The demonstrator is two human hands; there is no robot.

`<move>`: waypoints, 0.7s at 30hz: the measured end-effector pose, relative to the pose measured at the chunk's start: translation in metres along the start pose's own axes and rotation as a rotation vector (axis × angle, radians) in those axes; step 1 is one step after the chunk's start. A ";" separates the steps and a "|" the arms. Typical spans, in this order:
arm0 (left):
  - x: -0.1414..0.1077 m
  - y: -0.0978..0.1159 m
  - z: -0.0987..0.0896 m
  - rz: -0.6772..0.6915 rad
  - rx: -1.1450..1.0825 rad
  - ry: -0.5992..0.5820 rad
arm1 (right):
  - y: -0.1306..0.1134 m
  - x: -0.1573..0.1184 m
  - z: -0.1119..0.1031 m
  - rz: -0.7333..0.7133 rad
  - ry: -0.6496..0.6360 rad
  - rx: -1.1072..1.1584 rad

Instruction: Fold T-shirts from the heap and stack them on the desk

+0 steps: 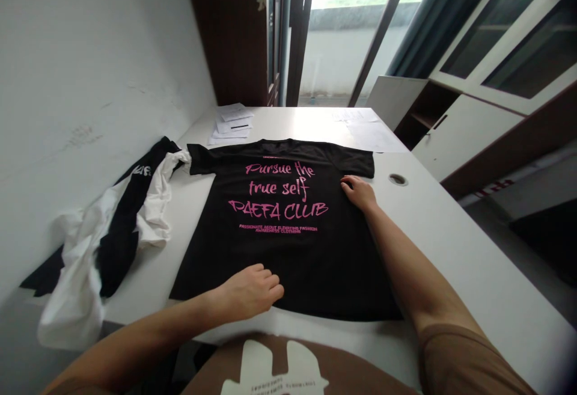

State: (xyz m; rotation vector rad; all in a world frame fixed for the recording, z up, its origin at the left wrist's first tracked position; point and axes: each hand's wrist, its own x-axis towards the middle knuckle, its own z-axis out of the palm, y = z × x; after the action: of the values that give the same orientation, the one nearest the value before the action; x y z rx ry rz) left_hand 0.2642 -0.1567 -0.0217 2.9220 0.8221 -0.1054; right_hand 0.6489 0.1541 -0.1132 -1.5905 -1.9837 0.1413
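A black short-sleeved T-shirt point(279, 257) with pink lettering lies spread flat on the white table, its neck towards the far end and its hem towards me. Over the lower part of the shirt, near the hem, is my left hand point(253, 290), its fingers curled in; no cloth shows gathered in it. My right hand point(359, 191) rests at the shirt's right side, just below the right sleeve, with its fingers stretched out over the cloth and nothing in their grip.
Crumpled white and black clothes point(117, 232) lie along the wall at left, partly hanging over the table edge point(117, 321). Papers point(232, 123) sit at the far left corner, more sheets point(367, 132) at far right. A round cable hole point(398, 180) is right of the shirt.
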 end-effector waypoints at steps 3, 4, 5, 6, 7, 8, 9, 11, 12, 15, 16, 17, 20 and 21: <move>-0.001 0.005 0.000 0.047 -0.066 0.013 | -0.001 -0.001 -0.001 -0.008 0.007 0.004; -0.002 0.007 0.000 0.061 -0.094 0.016 | -0.001 -0.001 -0.001 -0.009 0.010 0.006; -0.002 0.009 0.000 0.068 -0.116 0.020 | -0.001 -0.001 -0.001 -0.010 0.012 0.007; -0.003 0.011 0.000 0.067 -0.129 0.024 | 0.000 -0.001 -0.001 -0.009 0.012 0.007; -0.003 0.012 0.001 0.059 -0.135 0.029 | 0.000 -0.001 -0.001 -0.008 0.010 0.005; -0.003 0.013 0.001 0.049 -0.138 0.033 | 0.001 -0.001 0.000 -0.006 0.006 0.002; -0.004 0.014 0.002 0.038 -0.145 0.036 | 0.002 0.000 0.000 -0.004 0.001 0.000; -0.007 0.012 0.002 0.010 -0.172 0.036 | 0.004 0.000 0.001 -0.005 -0.010 0.000; -0.009 0.010 0.002 -0.010 -0.191 0.029 | 0.004 0.001 0.001 -0.007 -0.013 0.001; -0.025 0.003 -0.001 -0.098 -0.245 -0.011 | 0.004 0.001 0.000 -0.013 -0.019 0.012; -0.033 -0.001 -0.003 -0.133 -0.256 -0.028 | 0.004 0.001 0.000 -0.013 -0.017 0.016; -0.042 -0.004 -0.005 -0.172 -0.261 -0.047 | 0.004 0.001 0.000 -0.012 -0.015 0.018; -0.070 -0.016 -0.014 -0.298 -0.248 -0.087 | 0.003 0.001 0.001 -0.014 -0.012 0.020; -0.080 -0.020 -0.016 -0.339 -0.239 -0.088 | 0.004 0.001 0.001 -0.016 -0.012 0.019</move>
State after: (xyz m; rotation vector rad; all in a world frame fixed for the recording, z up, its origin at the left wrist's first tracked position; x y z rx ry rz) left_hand 0.1864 -0.1788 0.0004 2.5160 1.2153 -0.1496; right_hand 0.6512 0.1562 -0.1156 -1.5653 -1.9976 0.1636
